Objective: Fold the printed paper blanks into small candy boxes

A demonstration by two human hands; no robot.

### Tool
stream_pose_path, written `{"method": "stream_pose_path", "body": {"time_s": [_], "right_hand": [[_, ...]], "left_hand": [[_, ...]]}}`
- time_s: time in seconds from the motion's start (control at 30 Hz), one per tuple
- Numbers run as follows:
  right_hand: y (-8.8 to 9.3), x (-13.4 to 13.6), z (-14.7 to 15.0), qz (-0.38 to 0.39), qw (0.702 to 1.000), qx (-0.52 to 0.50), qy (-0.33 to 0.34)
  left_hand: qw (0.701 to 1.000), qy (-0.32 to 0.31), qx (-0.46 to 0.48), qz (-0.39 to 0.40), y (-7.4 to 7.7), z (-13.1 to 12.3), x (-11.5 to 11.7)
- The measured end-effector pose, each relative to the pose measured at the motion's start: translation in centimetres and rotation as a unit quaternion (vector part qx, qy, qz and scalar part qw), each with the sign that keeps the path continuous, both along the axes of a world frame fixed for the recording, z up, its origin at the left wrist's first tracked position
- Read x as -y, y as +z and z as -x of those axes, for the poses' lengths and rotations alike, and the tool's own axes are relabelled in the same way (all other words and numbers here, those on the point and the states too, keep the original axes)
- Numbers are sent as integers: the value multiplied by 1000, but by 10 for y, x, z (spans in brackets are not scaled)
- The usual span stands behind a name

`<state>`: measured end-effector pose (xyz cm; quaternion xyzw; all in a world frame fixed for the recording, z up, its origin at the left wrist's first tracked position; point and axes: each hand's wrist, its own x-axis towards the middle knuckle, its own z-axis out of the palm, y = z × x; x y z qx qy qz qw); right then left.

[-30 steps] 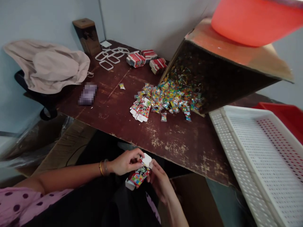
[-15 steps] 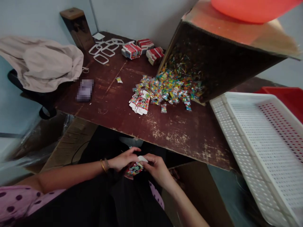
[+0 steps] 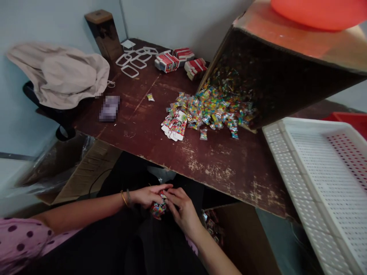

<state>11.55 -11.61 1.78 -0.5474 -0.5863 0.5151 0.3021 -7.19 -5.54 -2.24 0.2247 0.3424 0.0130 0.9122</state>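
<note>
Over my lap, below the table's front edge, both hands are together on a small printed candy box (image 3: 158,209). My left hand (image 3: 149,195) grips it from the left, fingers wrapped round it. My right hand (image 3: 181,209) closes on its upper right end, fingers bent against the flap area; the fingers partly hide the box. On the table in front lies a small stack of flat printed boxes (image 3: 175,126) with white flaps. Beside the stack, a heap of small clear-wrapped candy packets (image 3: 210,107) spills from a tipped cardboard carton (image 3: 275,72).
White plastic baskets (image 3: 286,168) stand at the right, with a red one (image 3: 349,120) behind. Banded bundles of red boxes (image 3: 168,62) and white loops (image 3: 130,71) lie at the back. A beige cloth (image 3: 69,76) is at left. An open carton (image 3: 243,233) with wrapped packets sits below the table.
My right fingers have moved in over the box's upper end, and the white flap seen before is no longer visible. The whole view has shifted slightly.
</note>
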Motion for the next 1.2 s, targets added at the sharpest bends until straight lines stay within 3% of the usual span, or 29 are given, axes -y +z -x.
{"method": "stream_pose_path", "body": {"time_s": [0.07,0.13,0.2,0.3,0.4,0.47,0.53,0.57,0.63,0.67,0.73,0.8,0.87,0.93,1.03,1.13,1.2], "right_hand": [[-7,-3,1,20,999,-24,-5],[-14,-5,6,47,996,-41,-56],[-17,-3,14,29,996,-28,-79],[-15,-6,16,-33,999,-4,4],[-18,-42,-15,-74,995,31,61],[-27,-88,-54,-134,983,124,-7],[-41,-136,-96,-192,940,266,-94],[-49,-154,-114,-204,919,320,-104],[-63,-168,-134,-207,899,374,-90],[-69,-162,-136,-209,895,388,-75],[-77,-129,-126,-218,889,400,-44],[-77,-81,-103,-222,892,394,-13],[-69,-37,-77,-220,909,354,4],[-56,-11,-54,-198,940,276,-15],[-34,-12,-32,-110,979,118,-122],[-17,-40,-30,-55,975,38,-212],[-10,-59,-35,-55,971,50,-226]], "left_hand": [[999,17,5,36,2,0,0],[997,42,13,67,6,0,-2],[995,76,17,67,10,2,-3],[995,91,28,-12,9,7,-8],[993,6,24,-118,1,18,-26],[984,-75,11,-163,-4,27,-43],[965,-179,11,-194,-6,39,-59],[950,-241,23,-196,-5,44,-66],[923,-339,51,-174,-1,53,-76],[922,-348,53,-162,2,56,-79],[948,-282,27,-146,6,58,-83],[978,-153,-1,-142,9,51,-85],[988,-43,0,-150,9,35,-87],[986,26,2,-167,7,14,-86],[981,34,-18,-190,4,-19,-77],[967,-21,-32,-253,7,-39,-65],[954,-48,-39,-294,12,-44,-60]]}}
